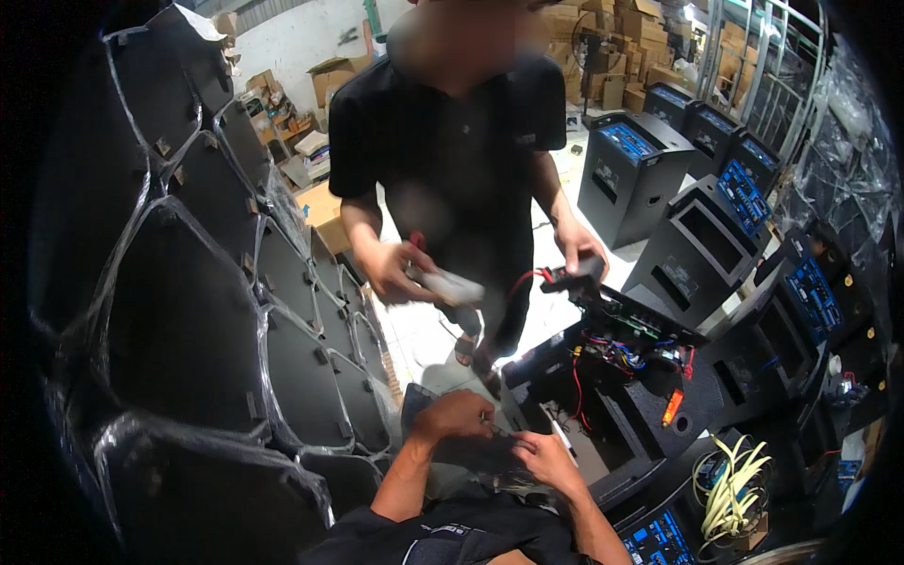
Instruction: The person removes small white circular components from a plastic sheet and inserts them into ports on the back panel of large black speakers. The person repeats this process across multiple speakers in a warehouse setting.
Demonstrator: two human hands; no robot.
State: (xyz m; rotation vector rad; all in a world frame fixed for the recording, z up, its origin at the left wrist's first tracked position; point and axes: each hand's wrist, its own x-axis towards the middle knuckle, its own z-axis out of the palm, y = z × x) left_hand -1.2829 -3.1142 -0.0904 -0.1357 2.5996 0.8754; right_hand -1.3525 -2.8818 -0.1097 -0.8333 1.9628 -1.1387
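Note:
My left hand [457,414] and my right hand [541,457] are low in the centre, fingers closed around something small and thin that I cannot make out. Just right of them sits an open black speaker cabinet [603,433] with a lifted electronics panel [636,330], coloured wires and an orange-handled tool [671,408]. Facing me, a person [447,141] in a black shirt holds a blurred pale block [452,287] in one hand and a dark part [574,278] with red leads in the other.
Wrapped black cabinets [188,320] are stacked along the left. More black cabinets [631,179] with blue panels stand at the right. A bundle of pale cables [734,485] lies at lower right. Cardboard boxes [612,47] and a metal rack [772,66] are at the back.

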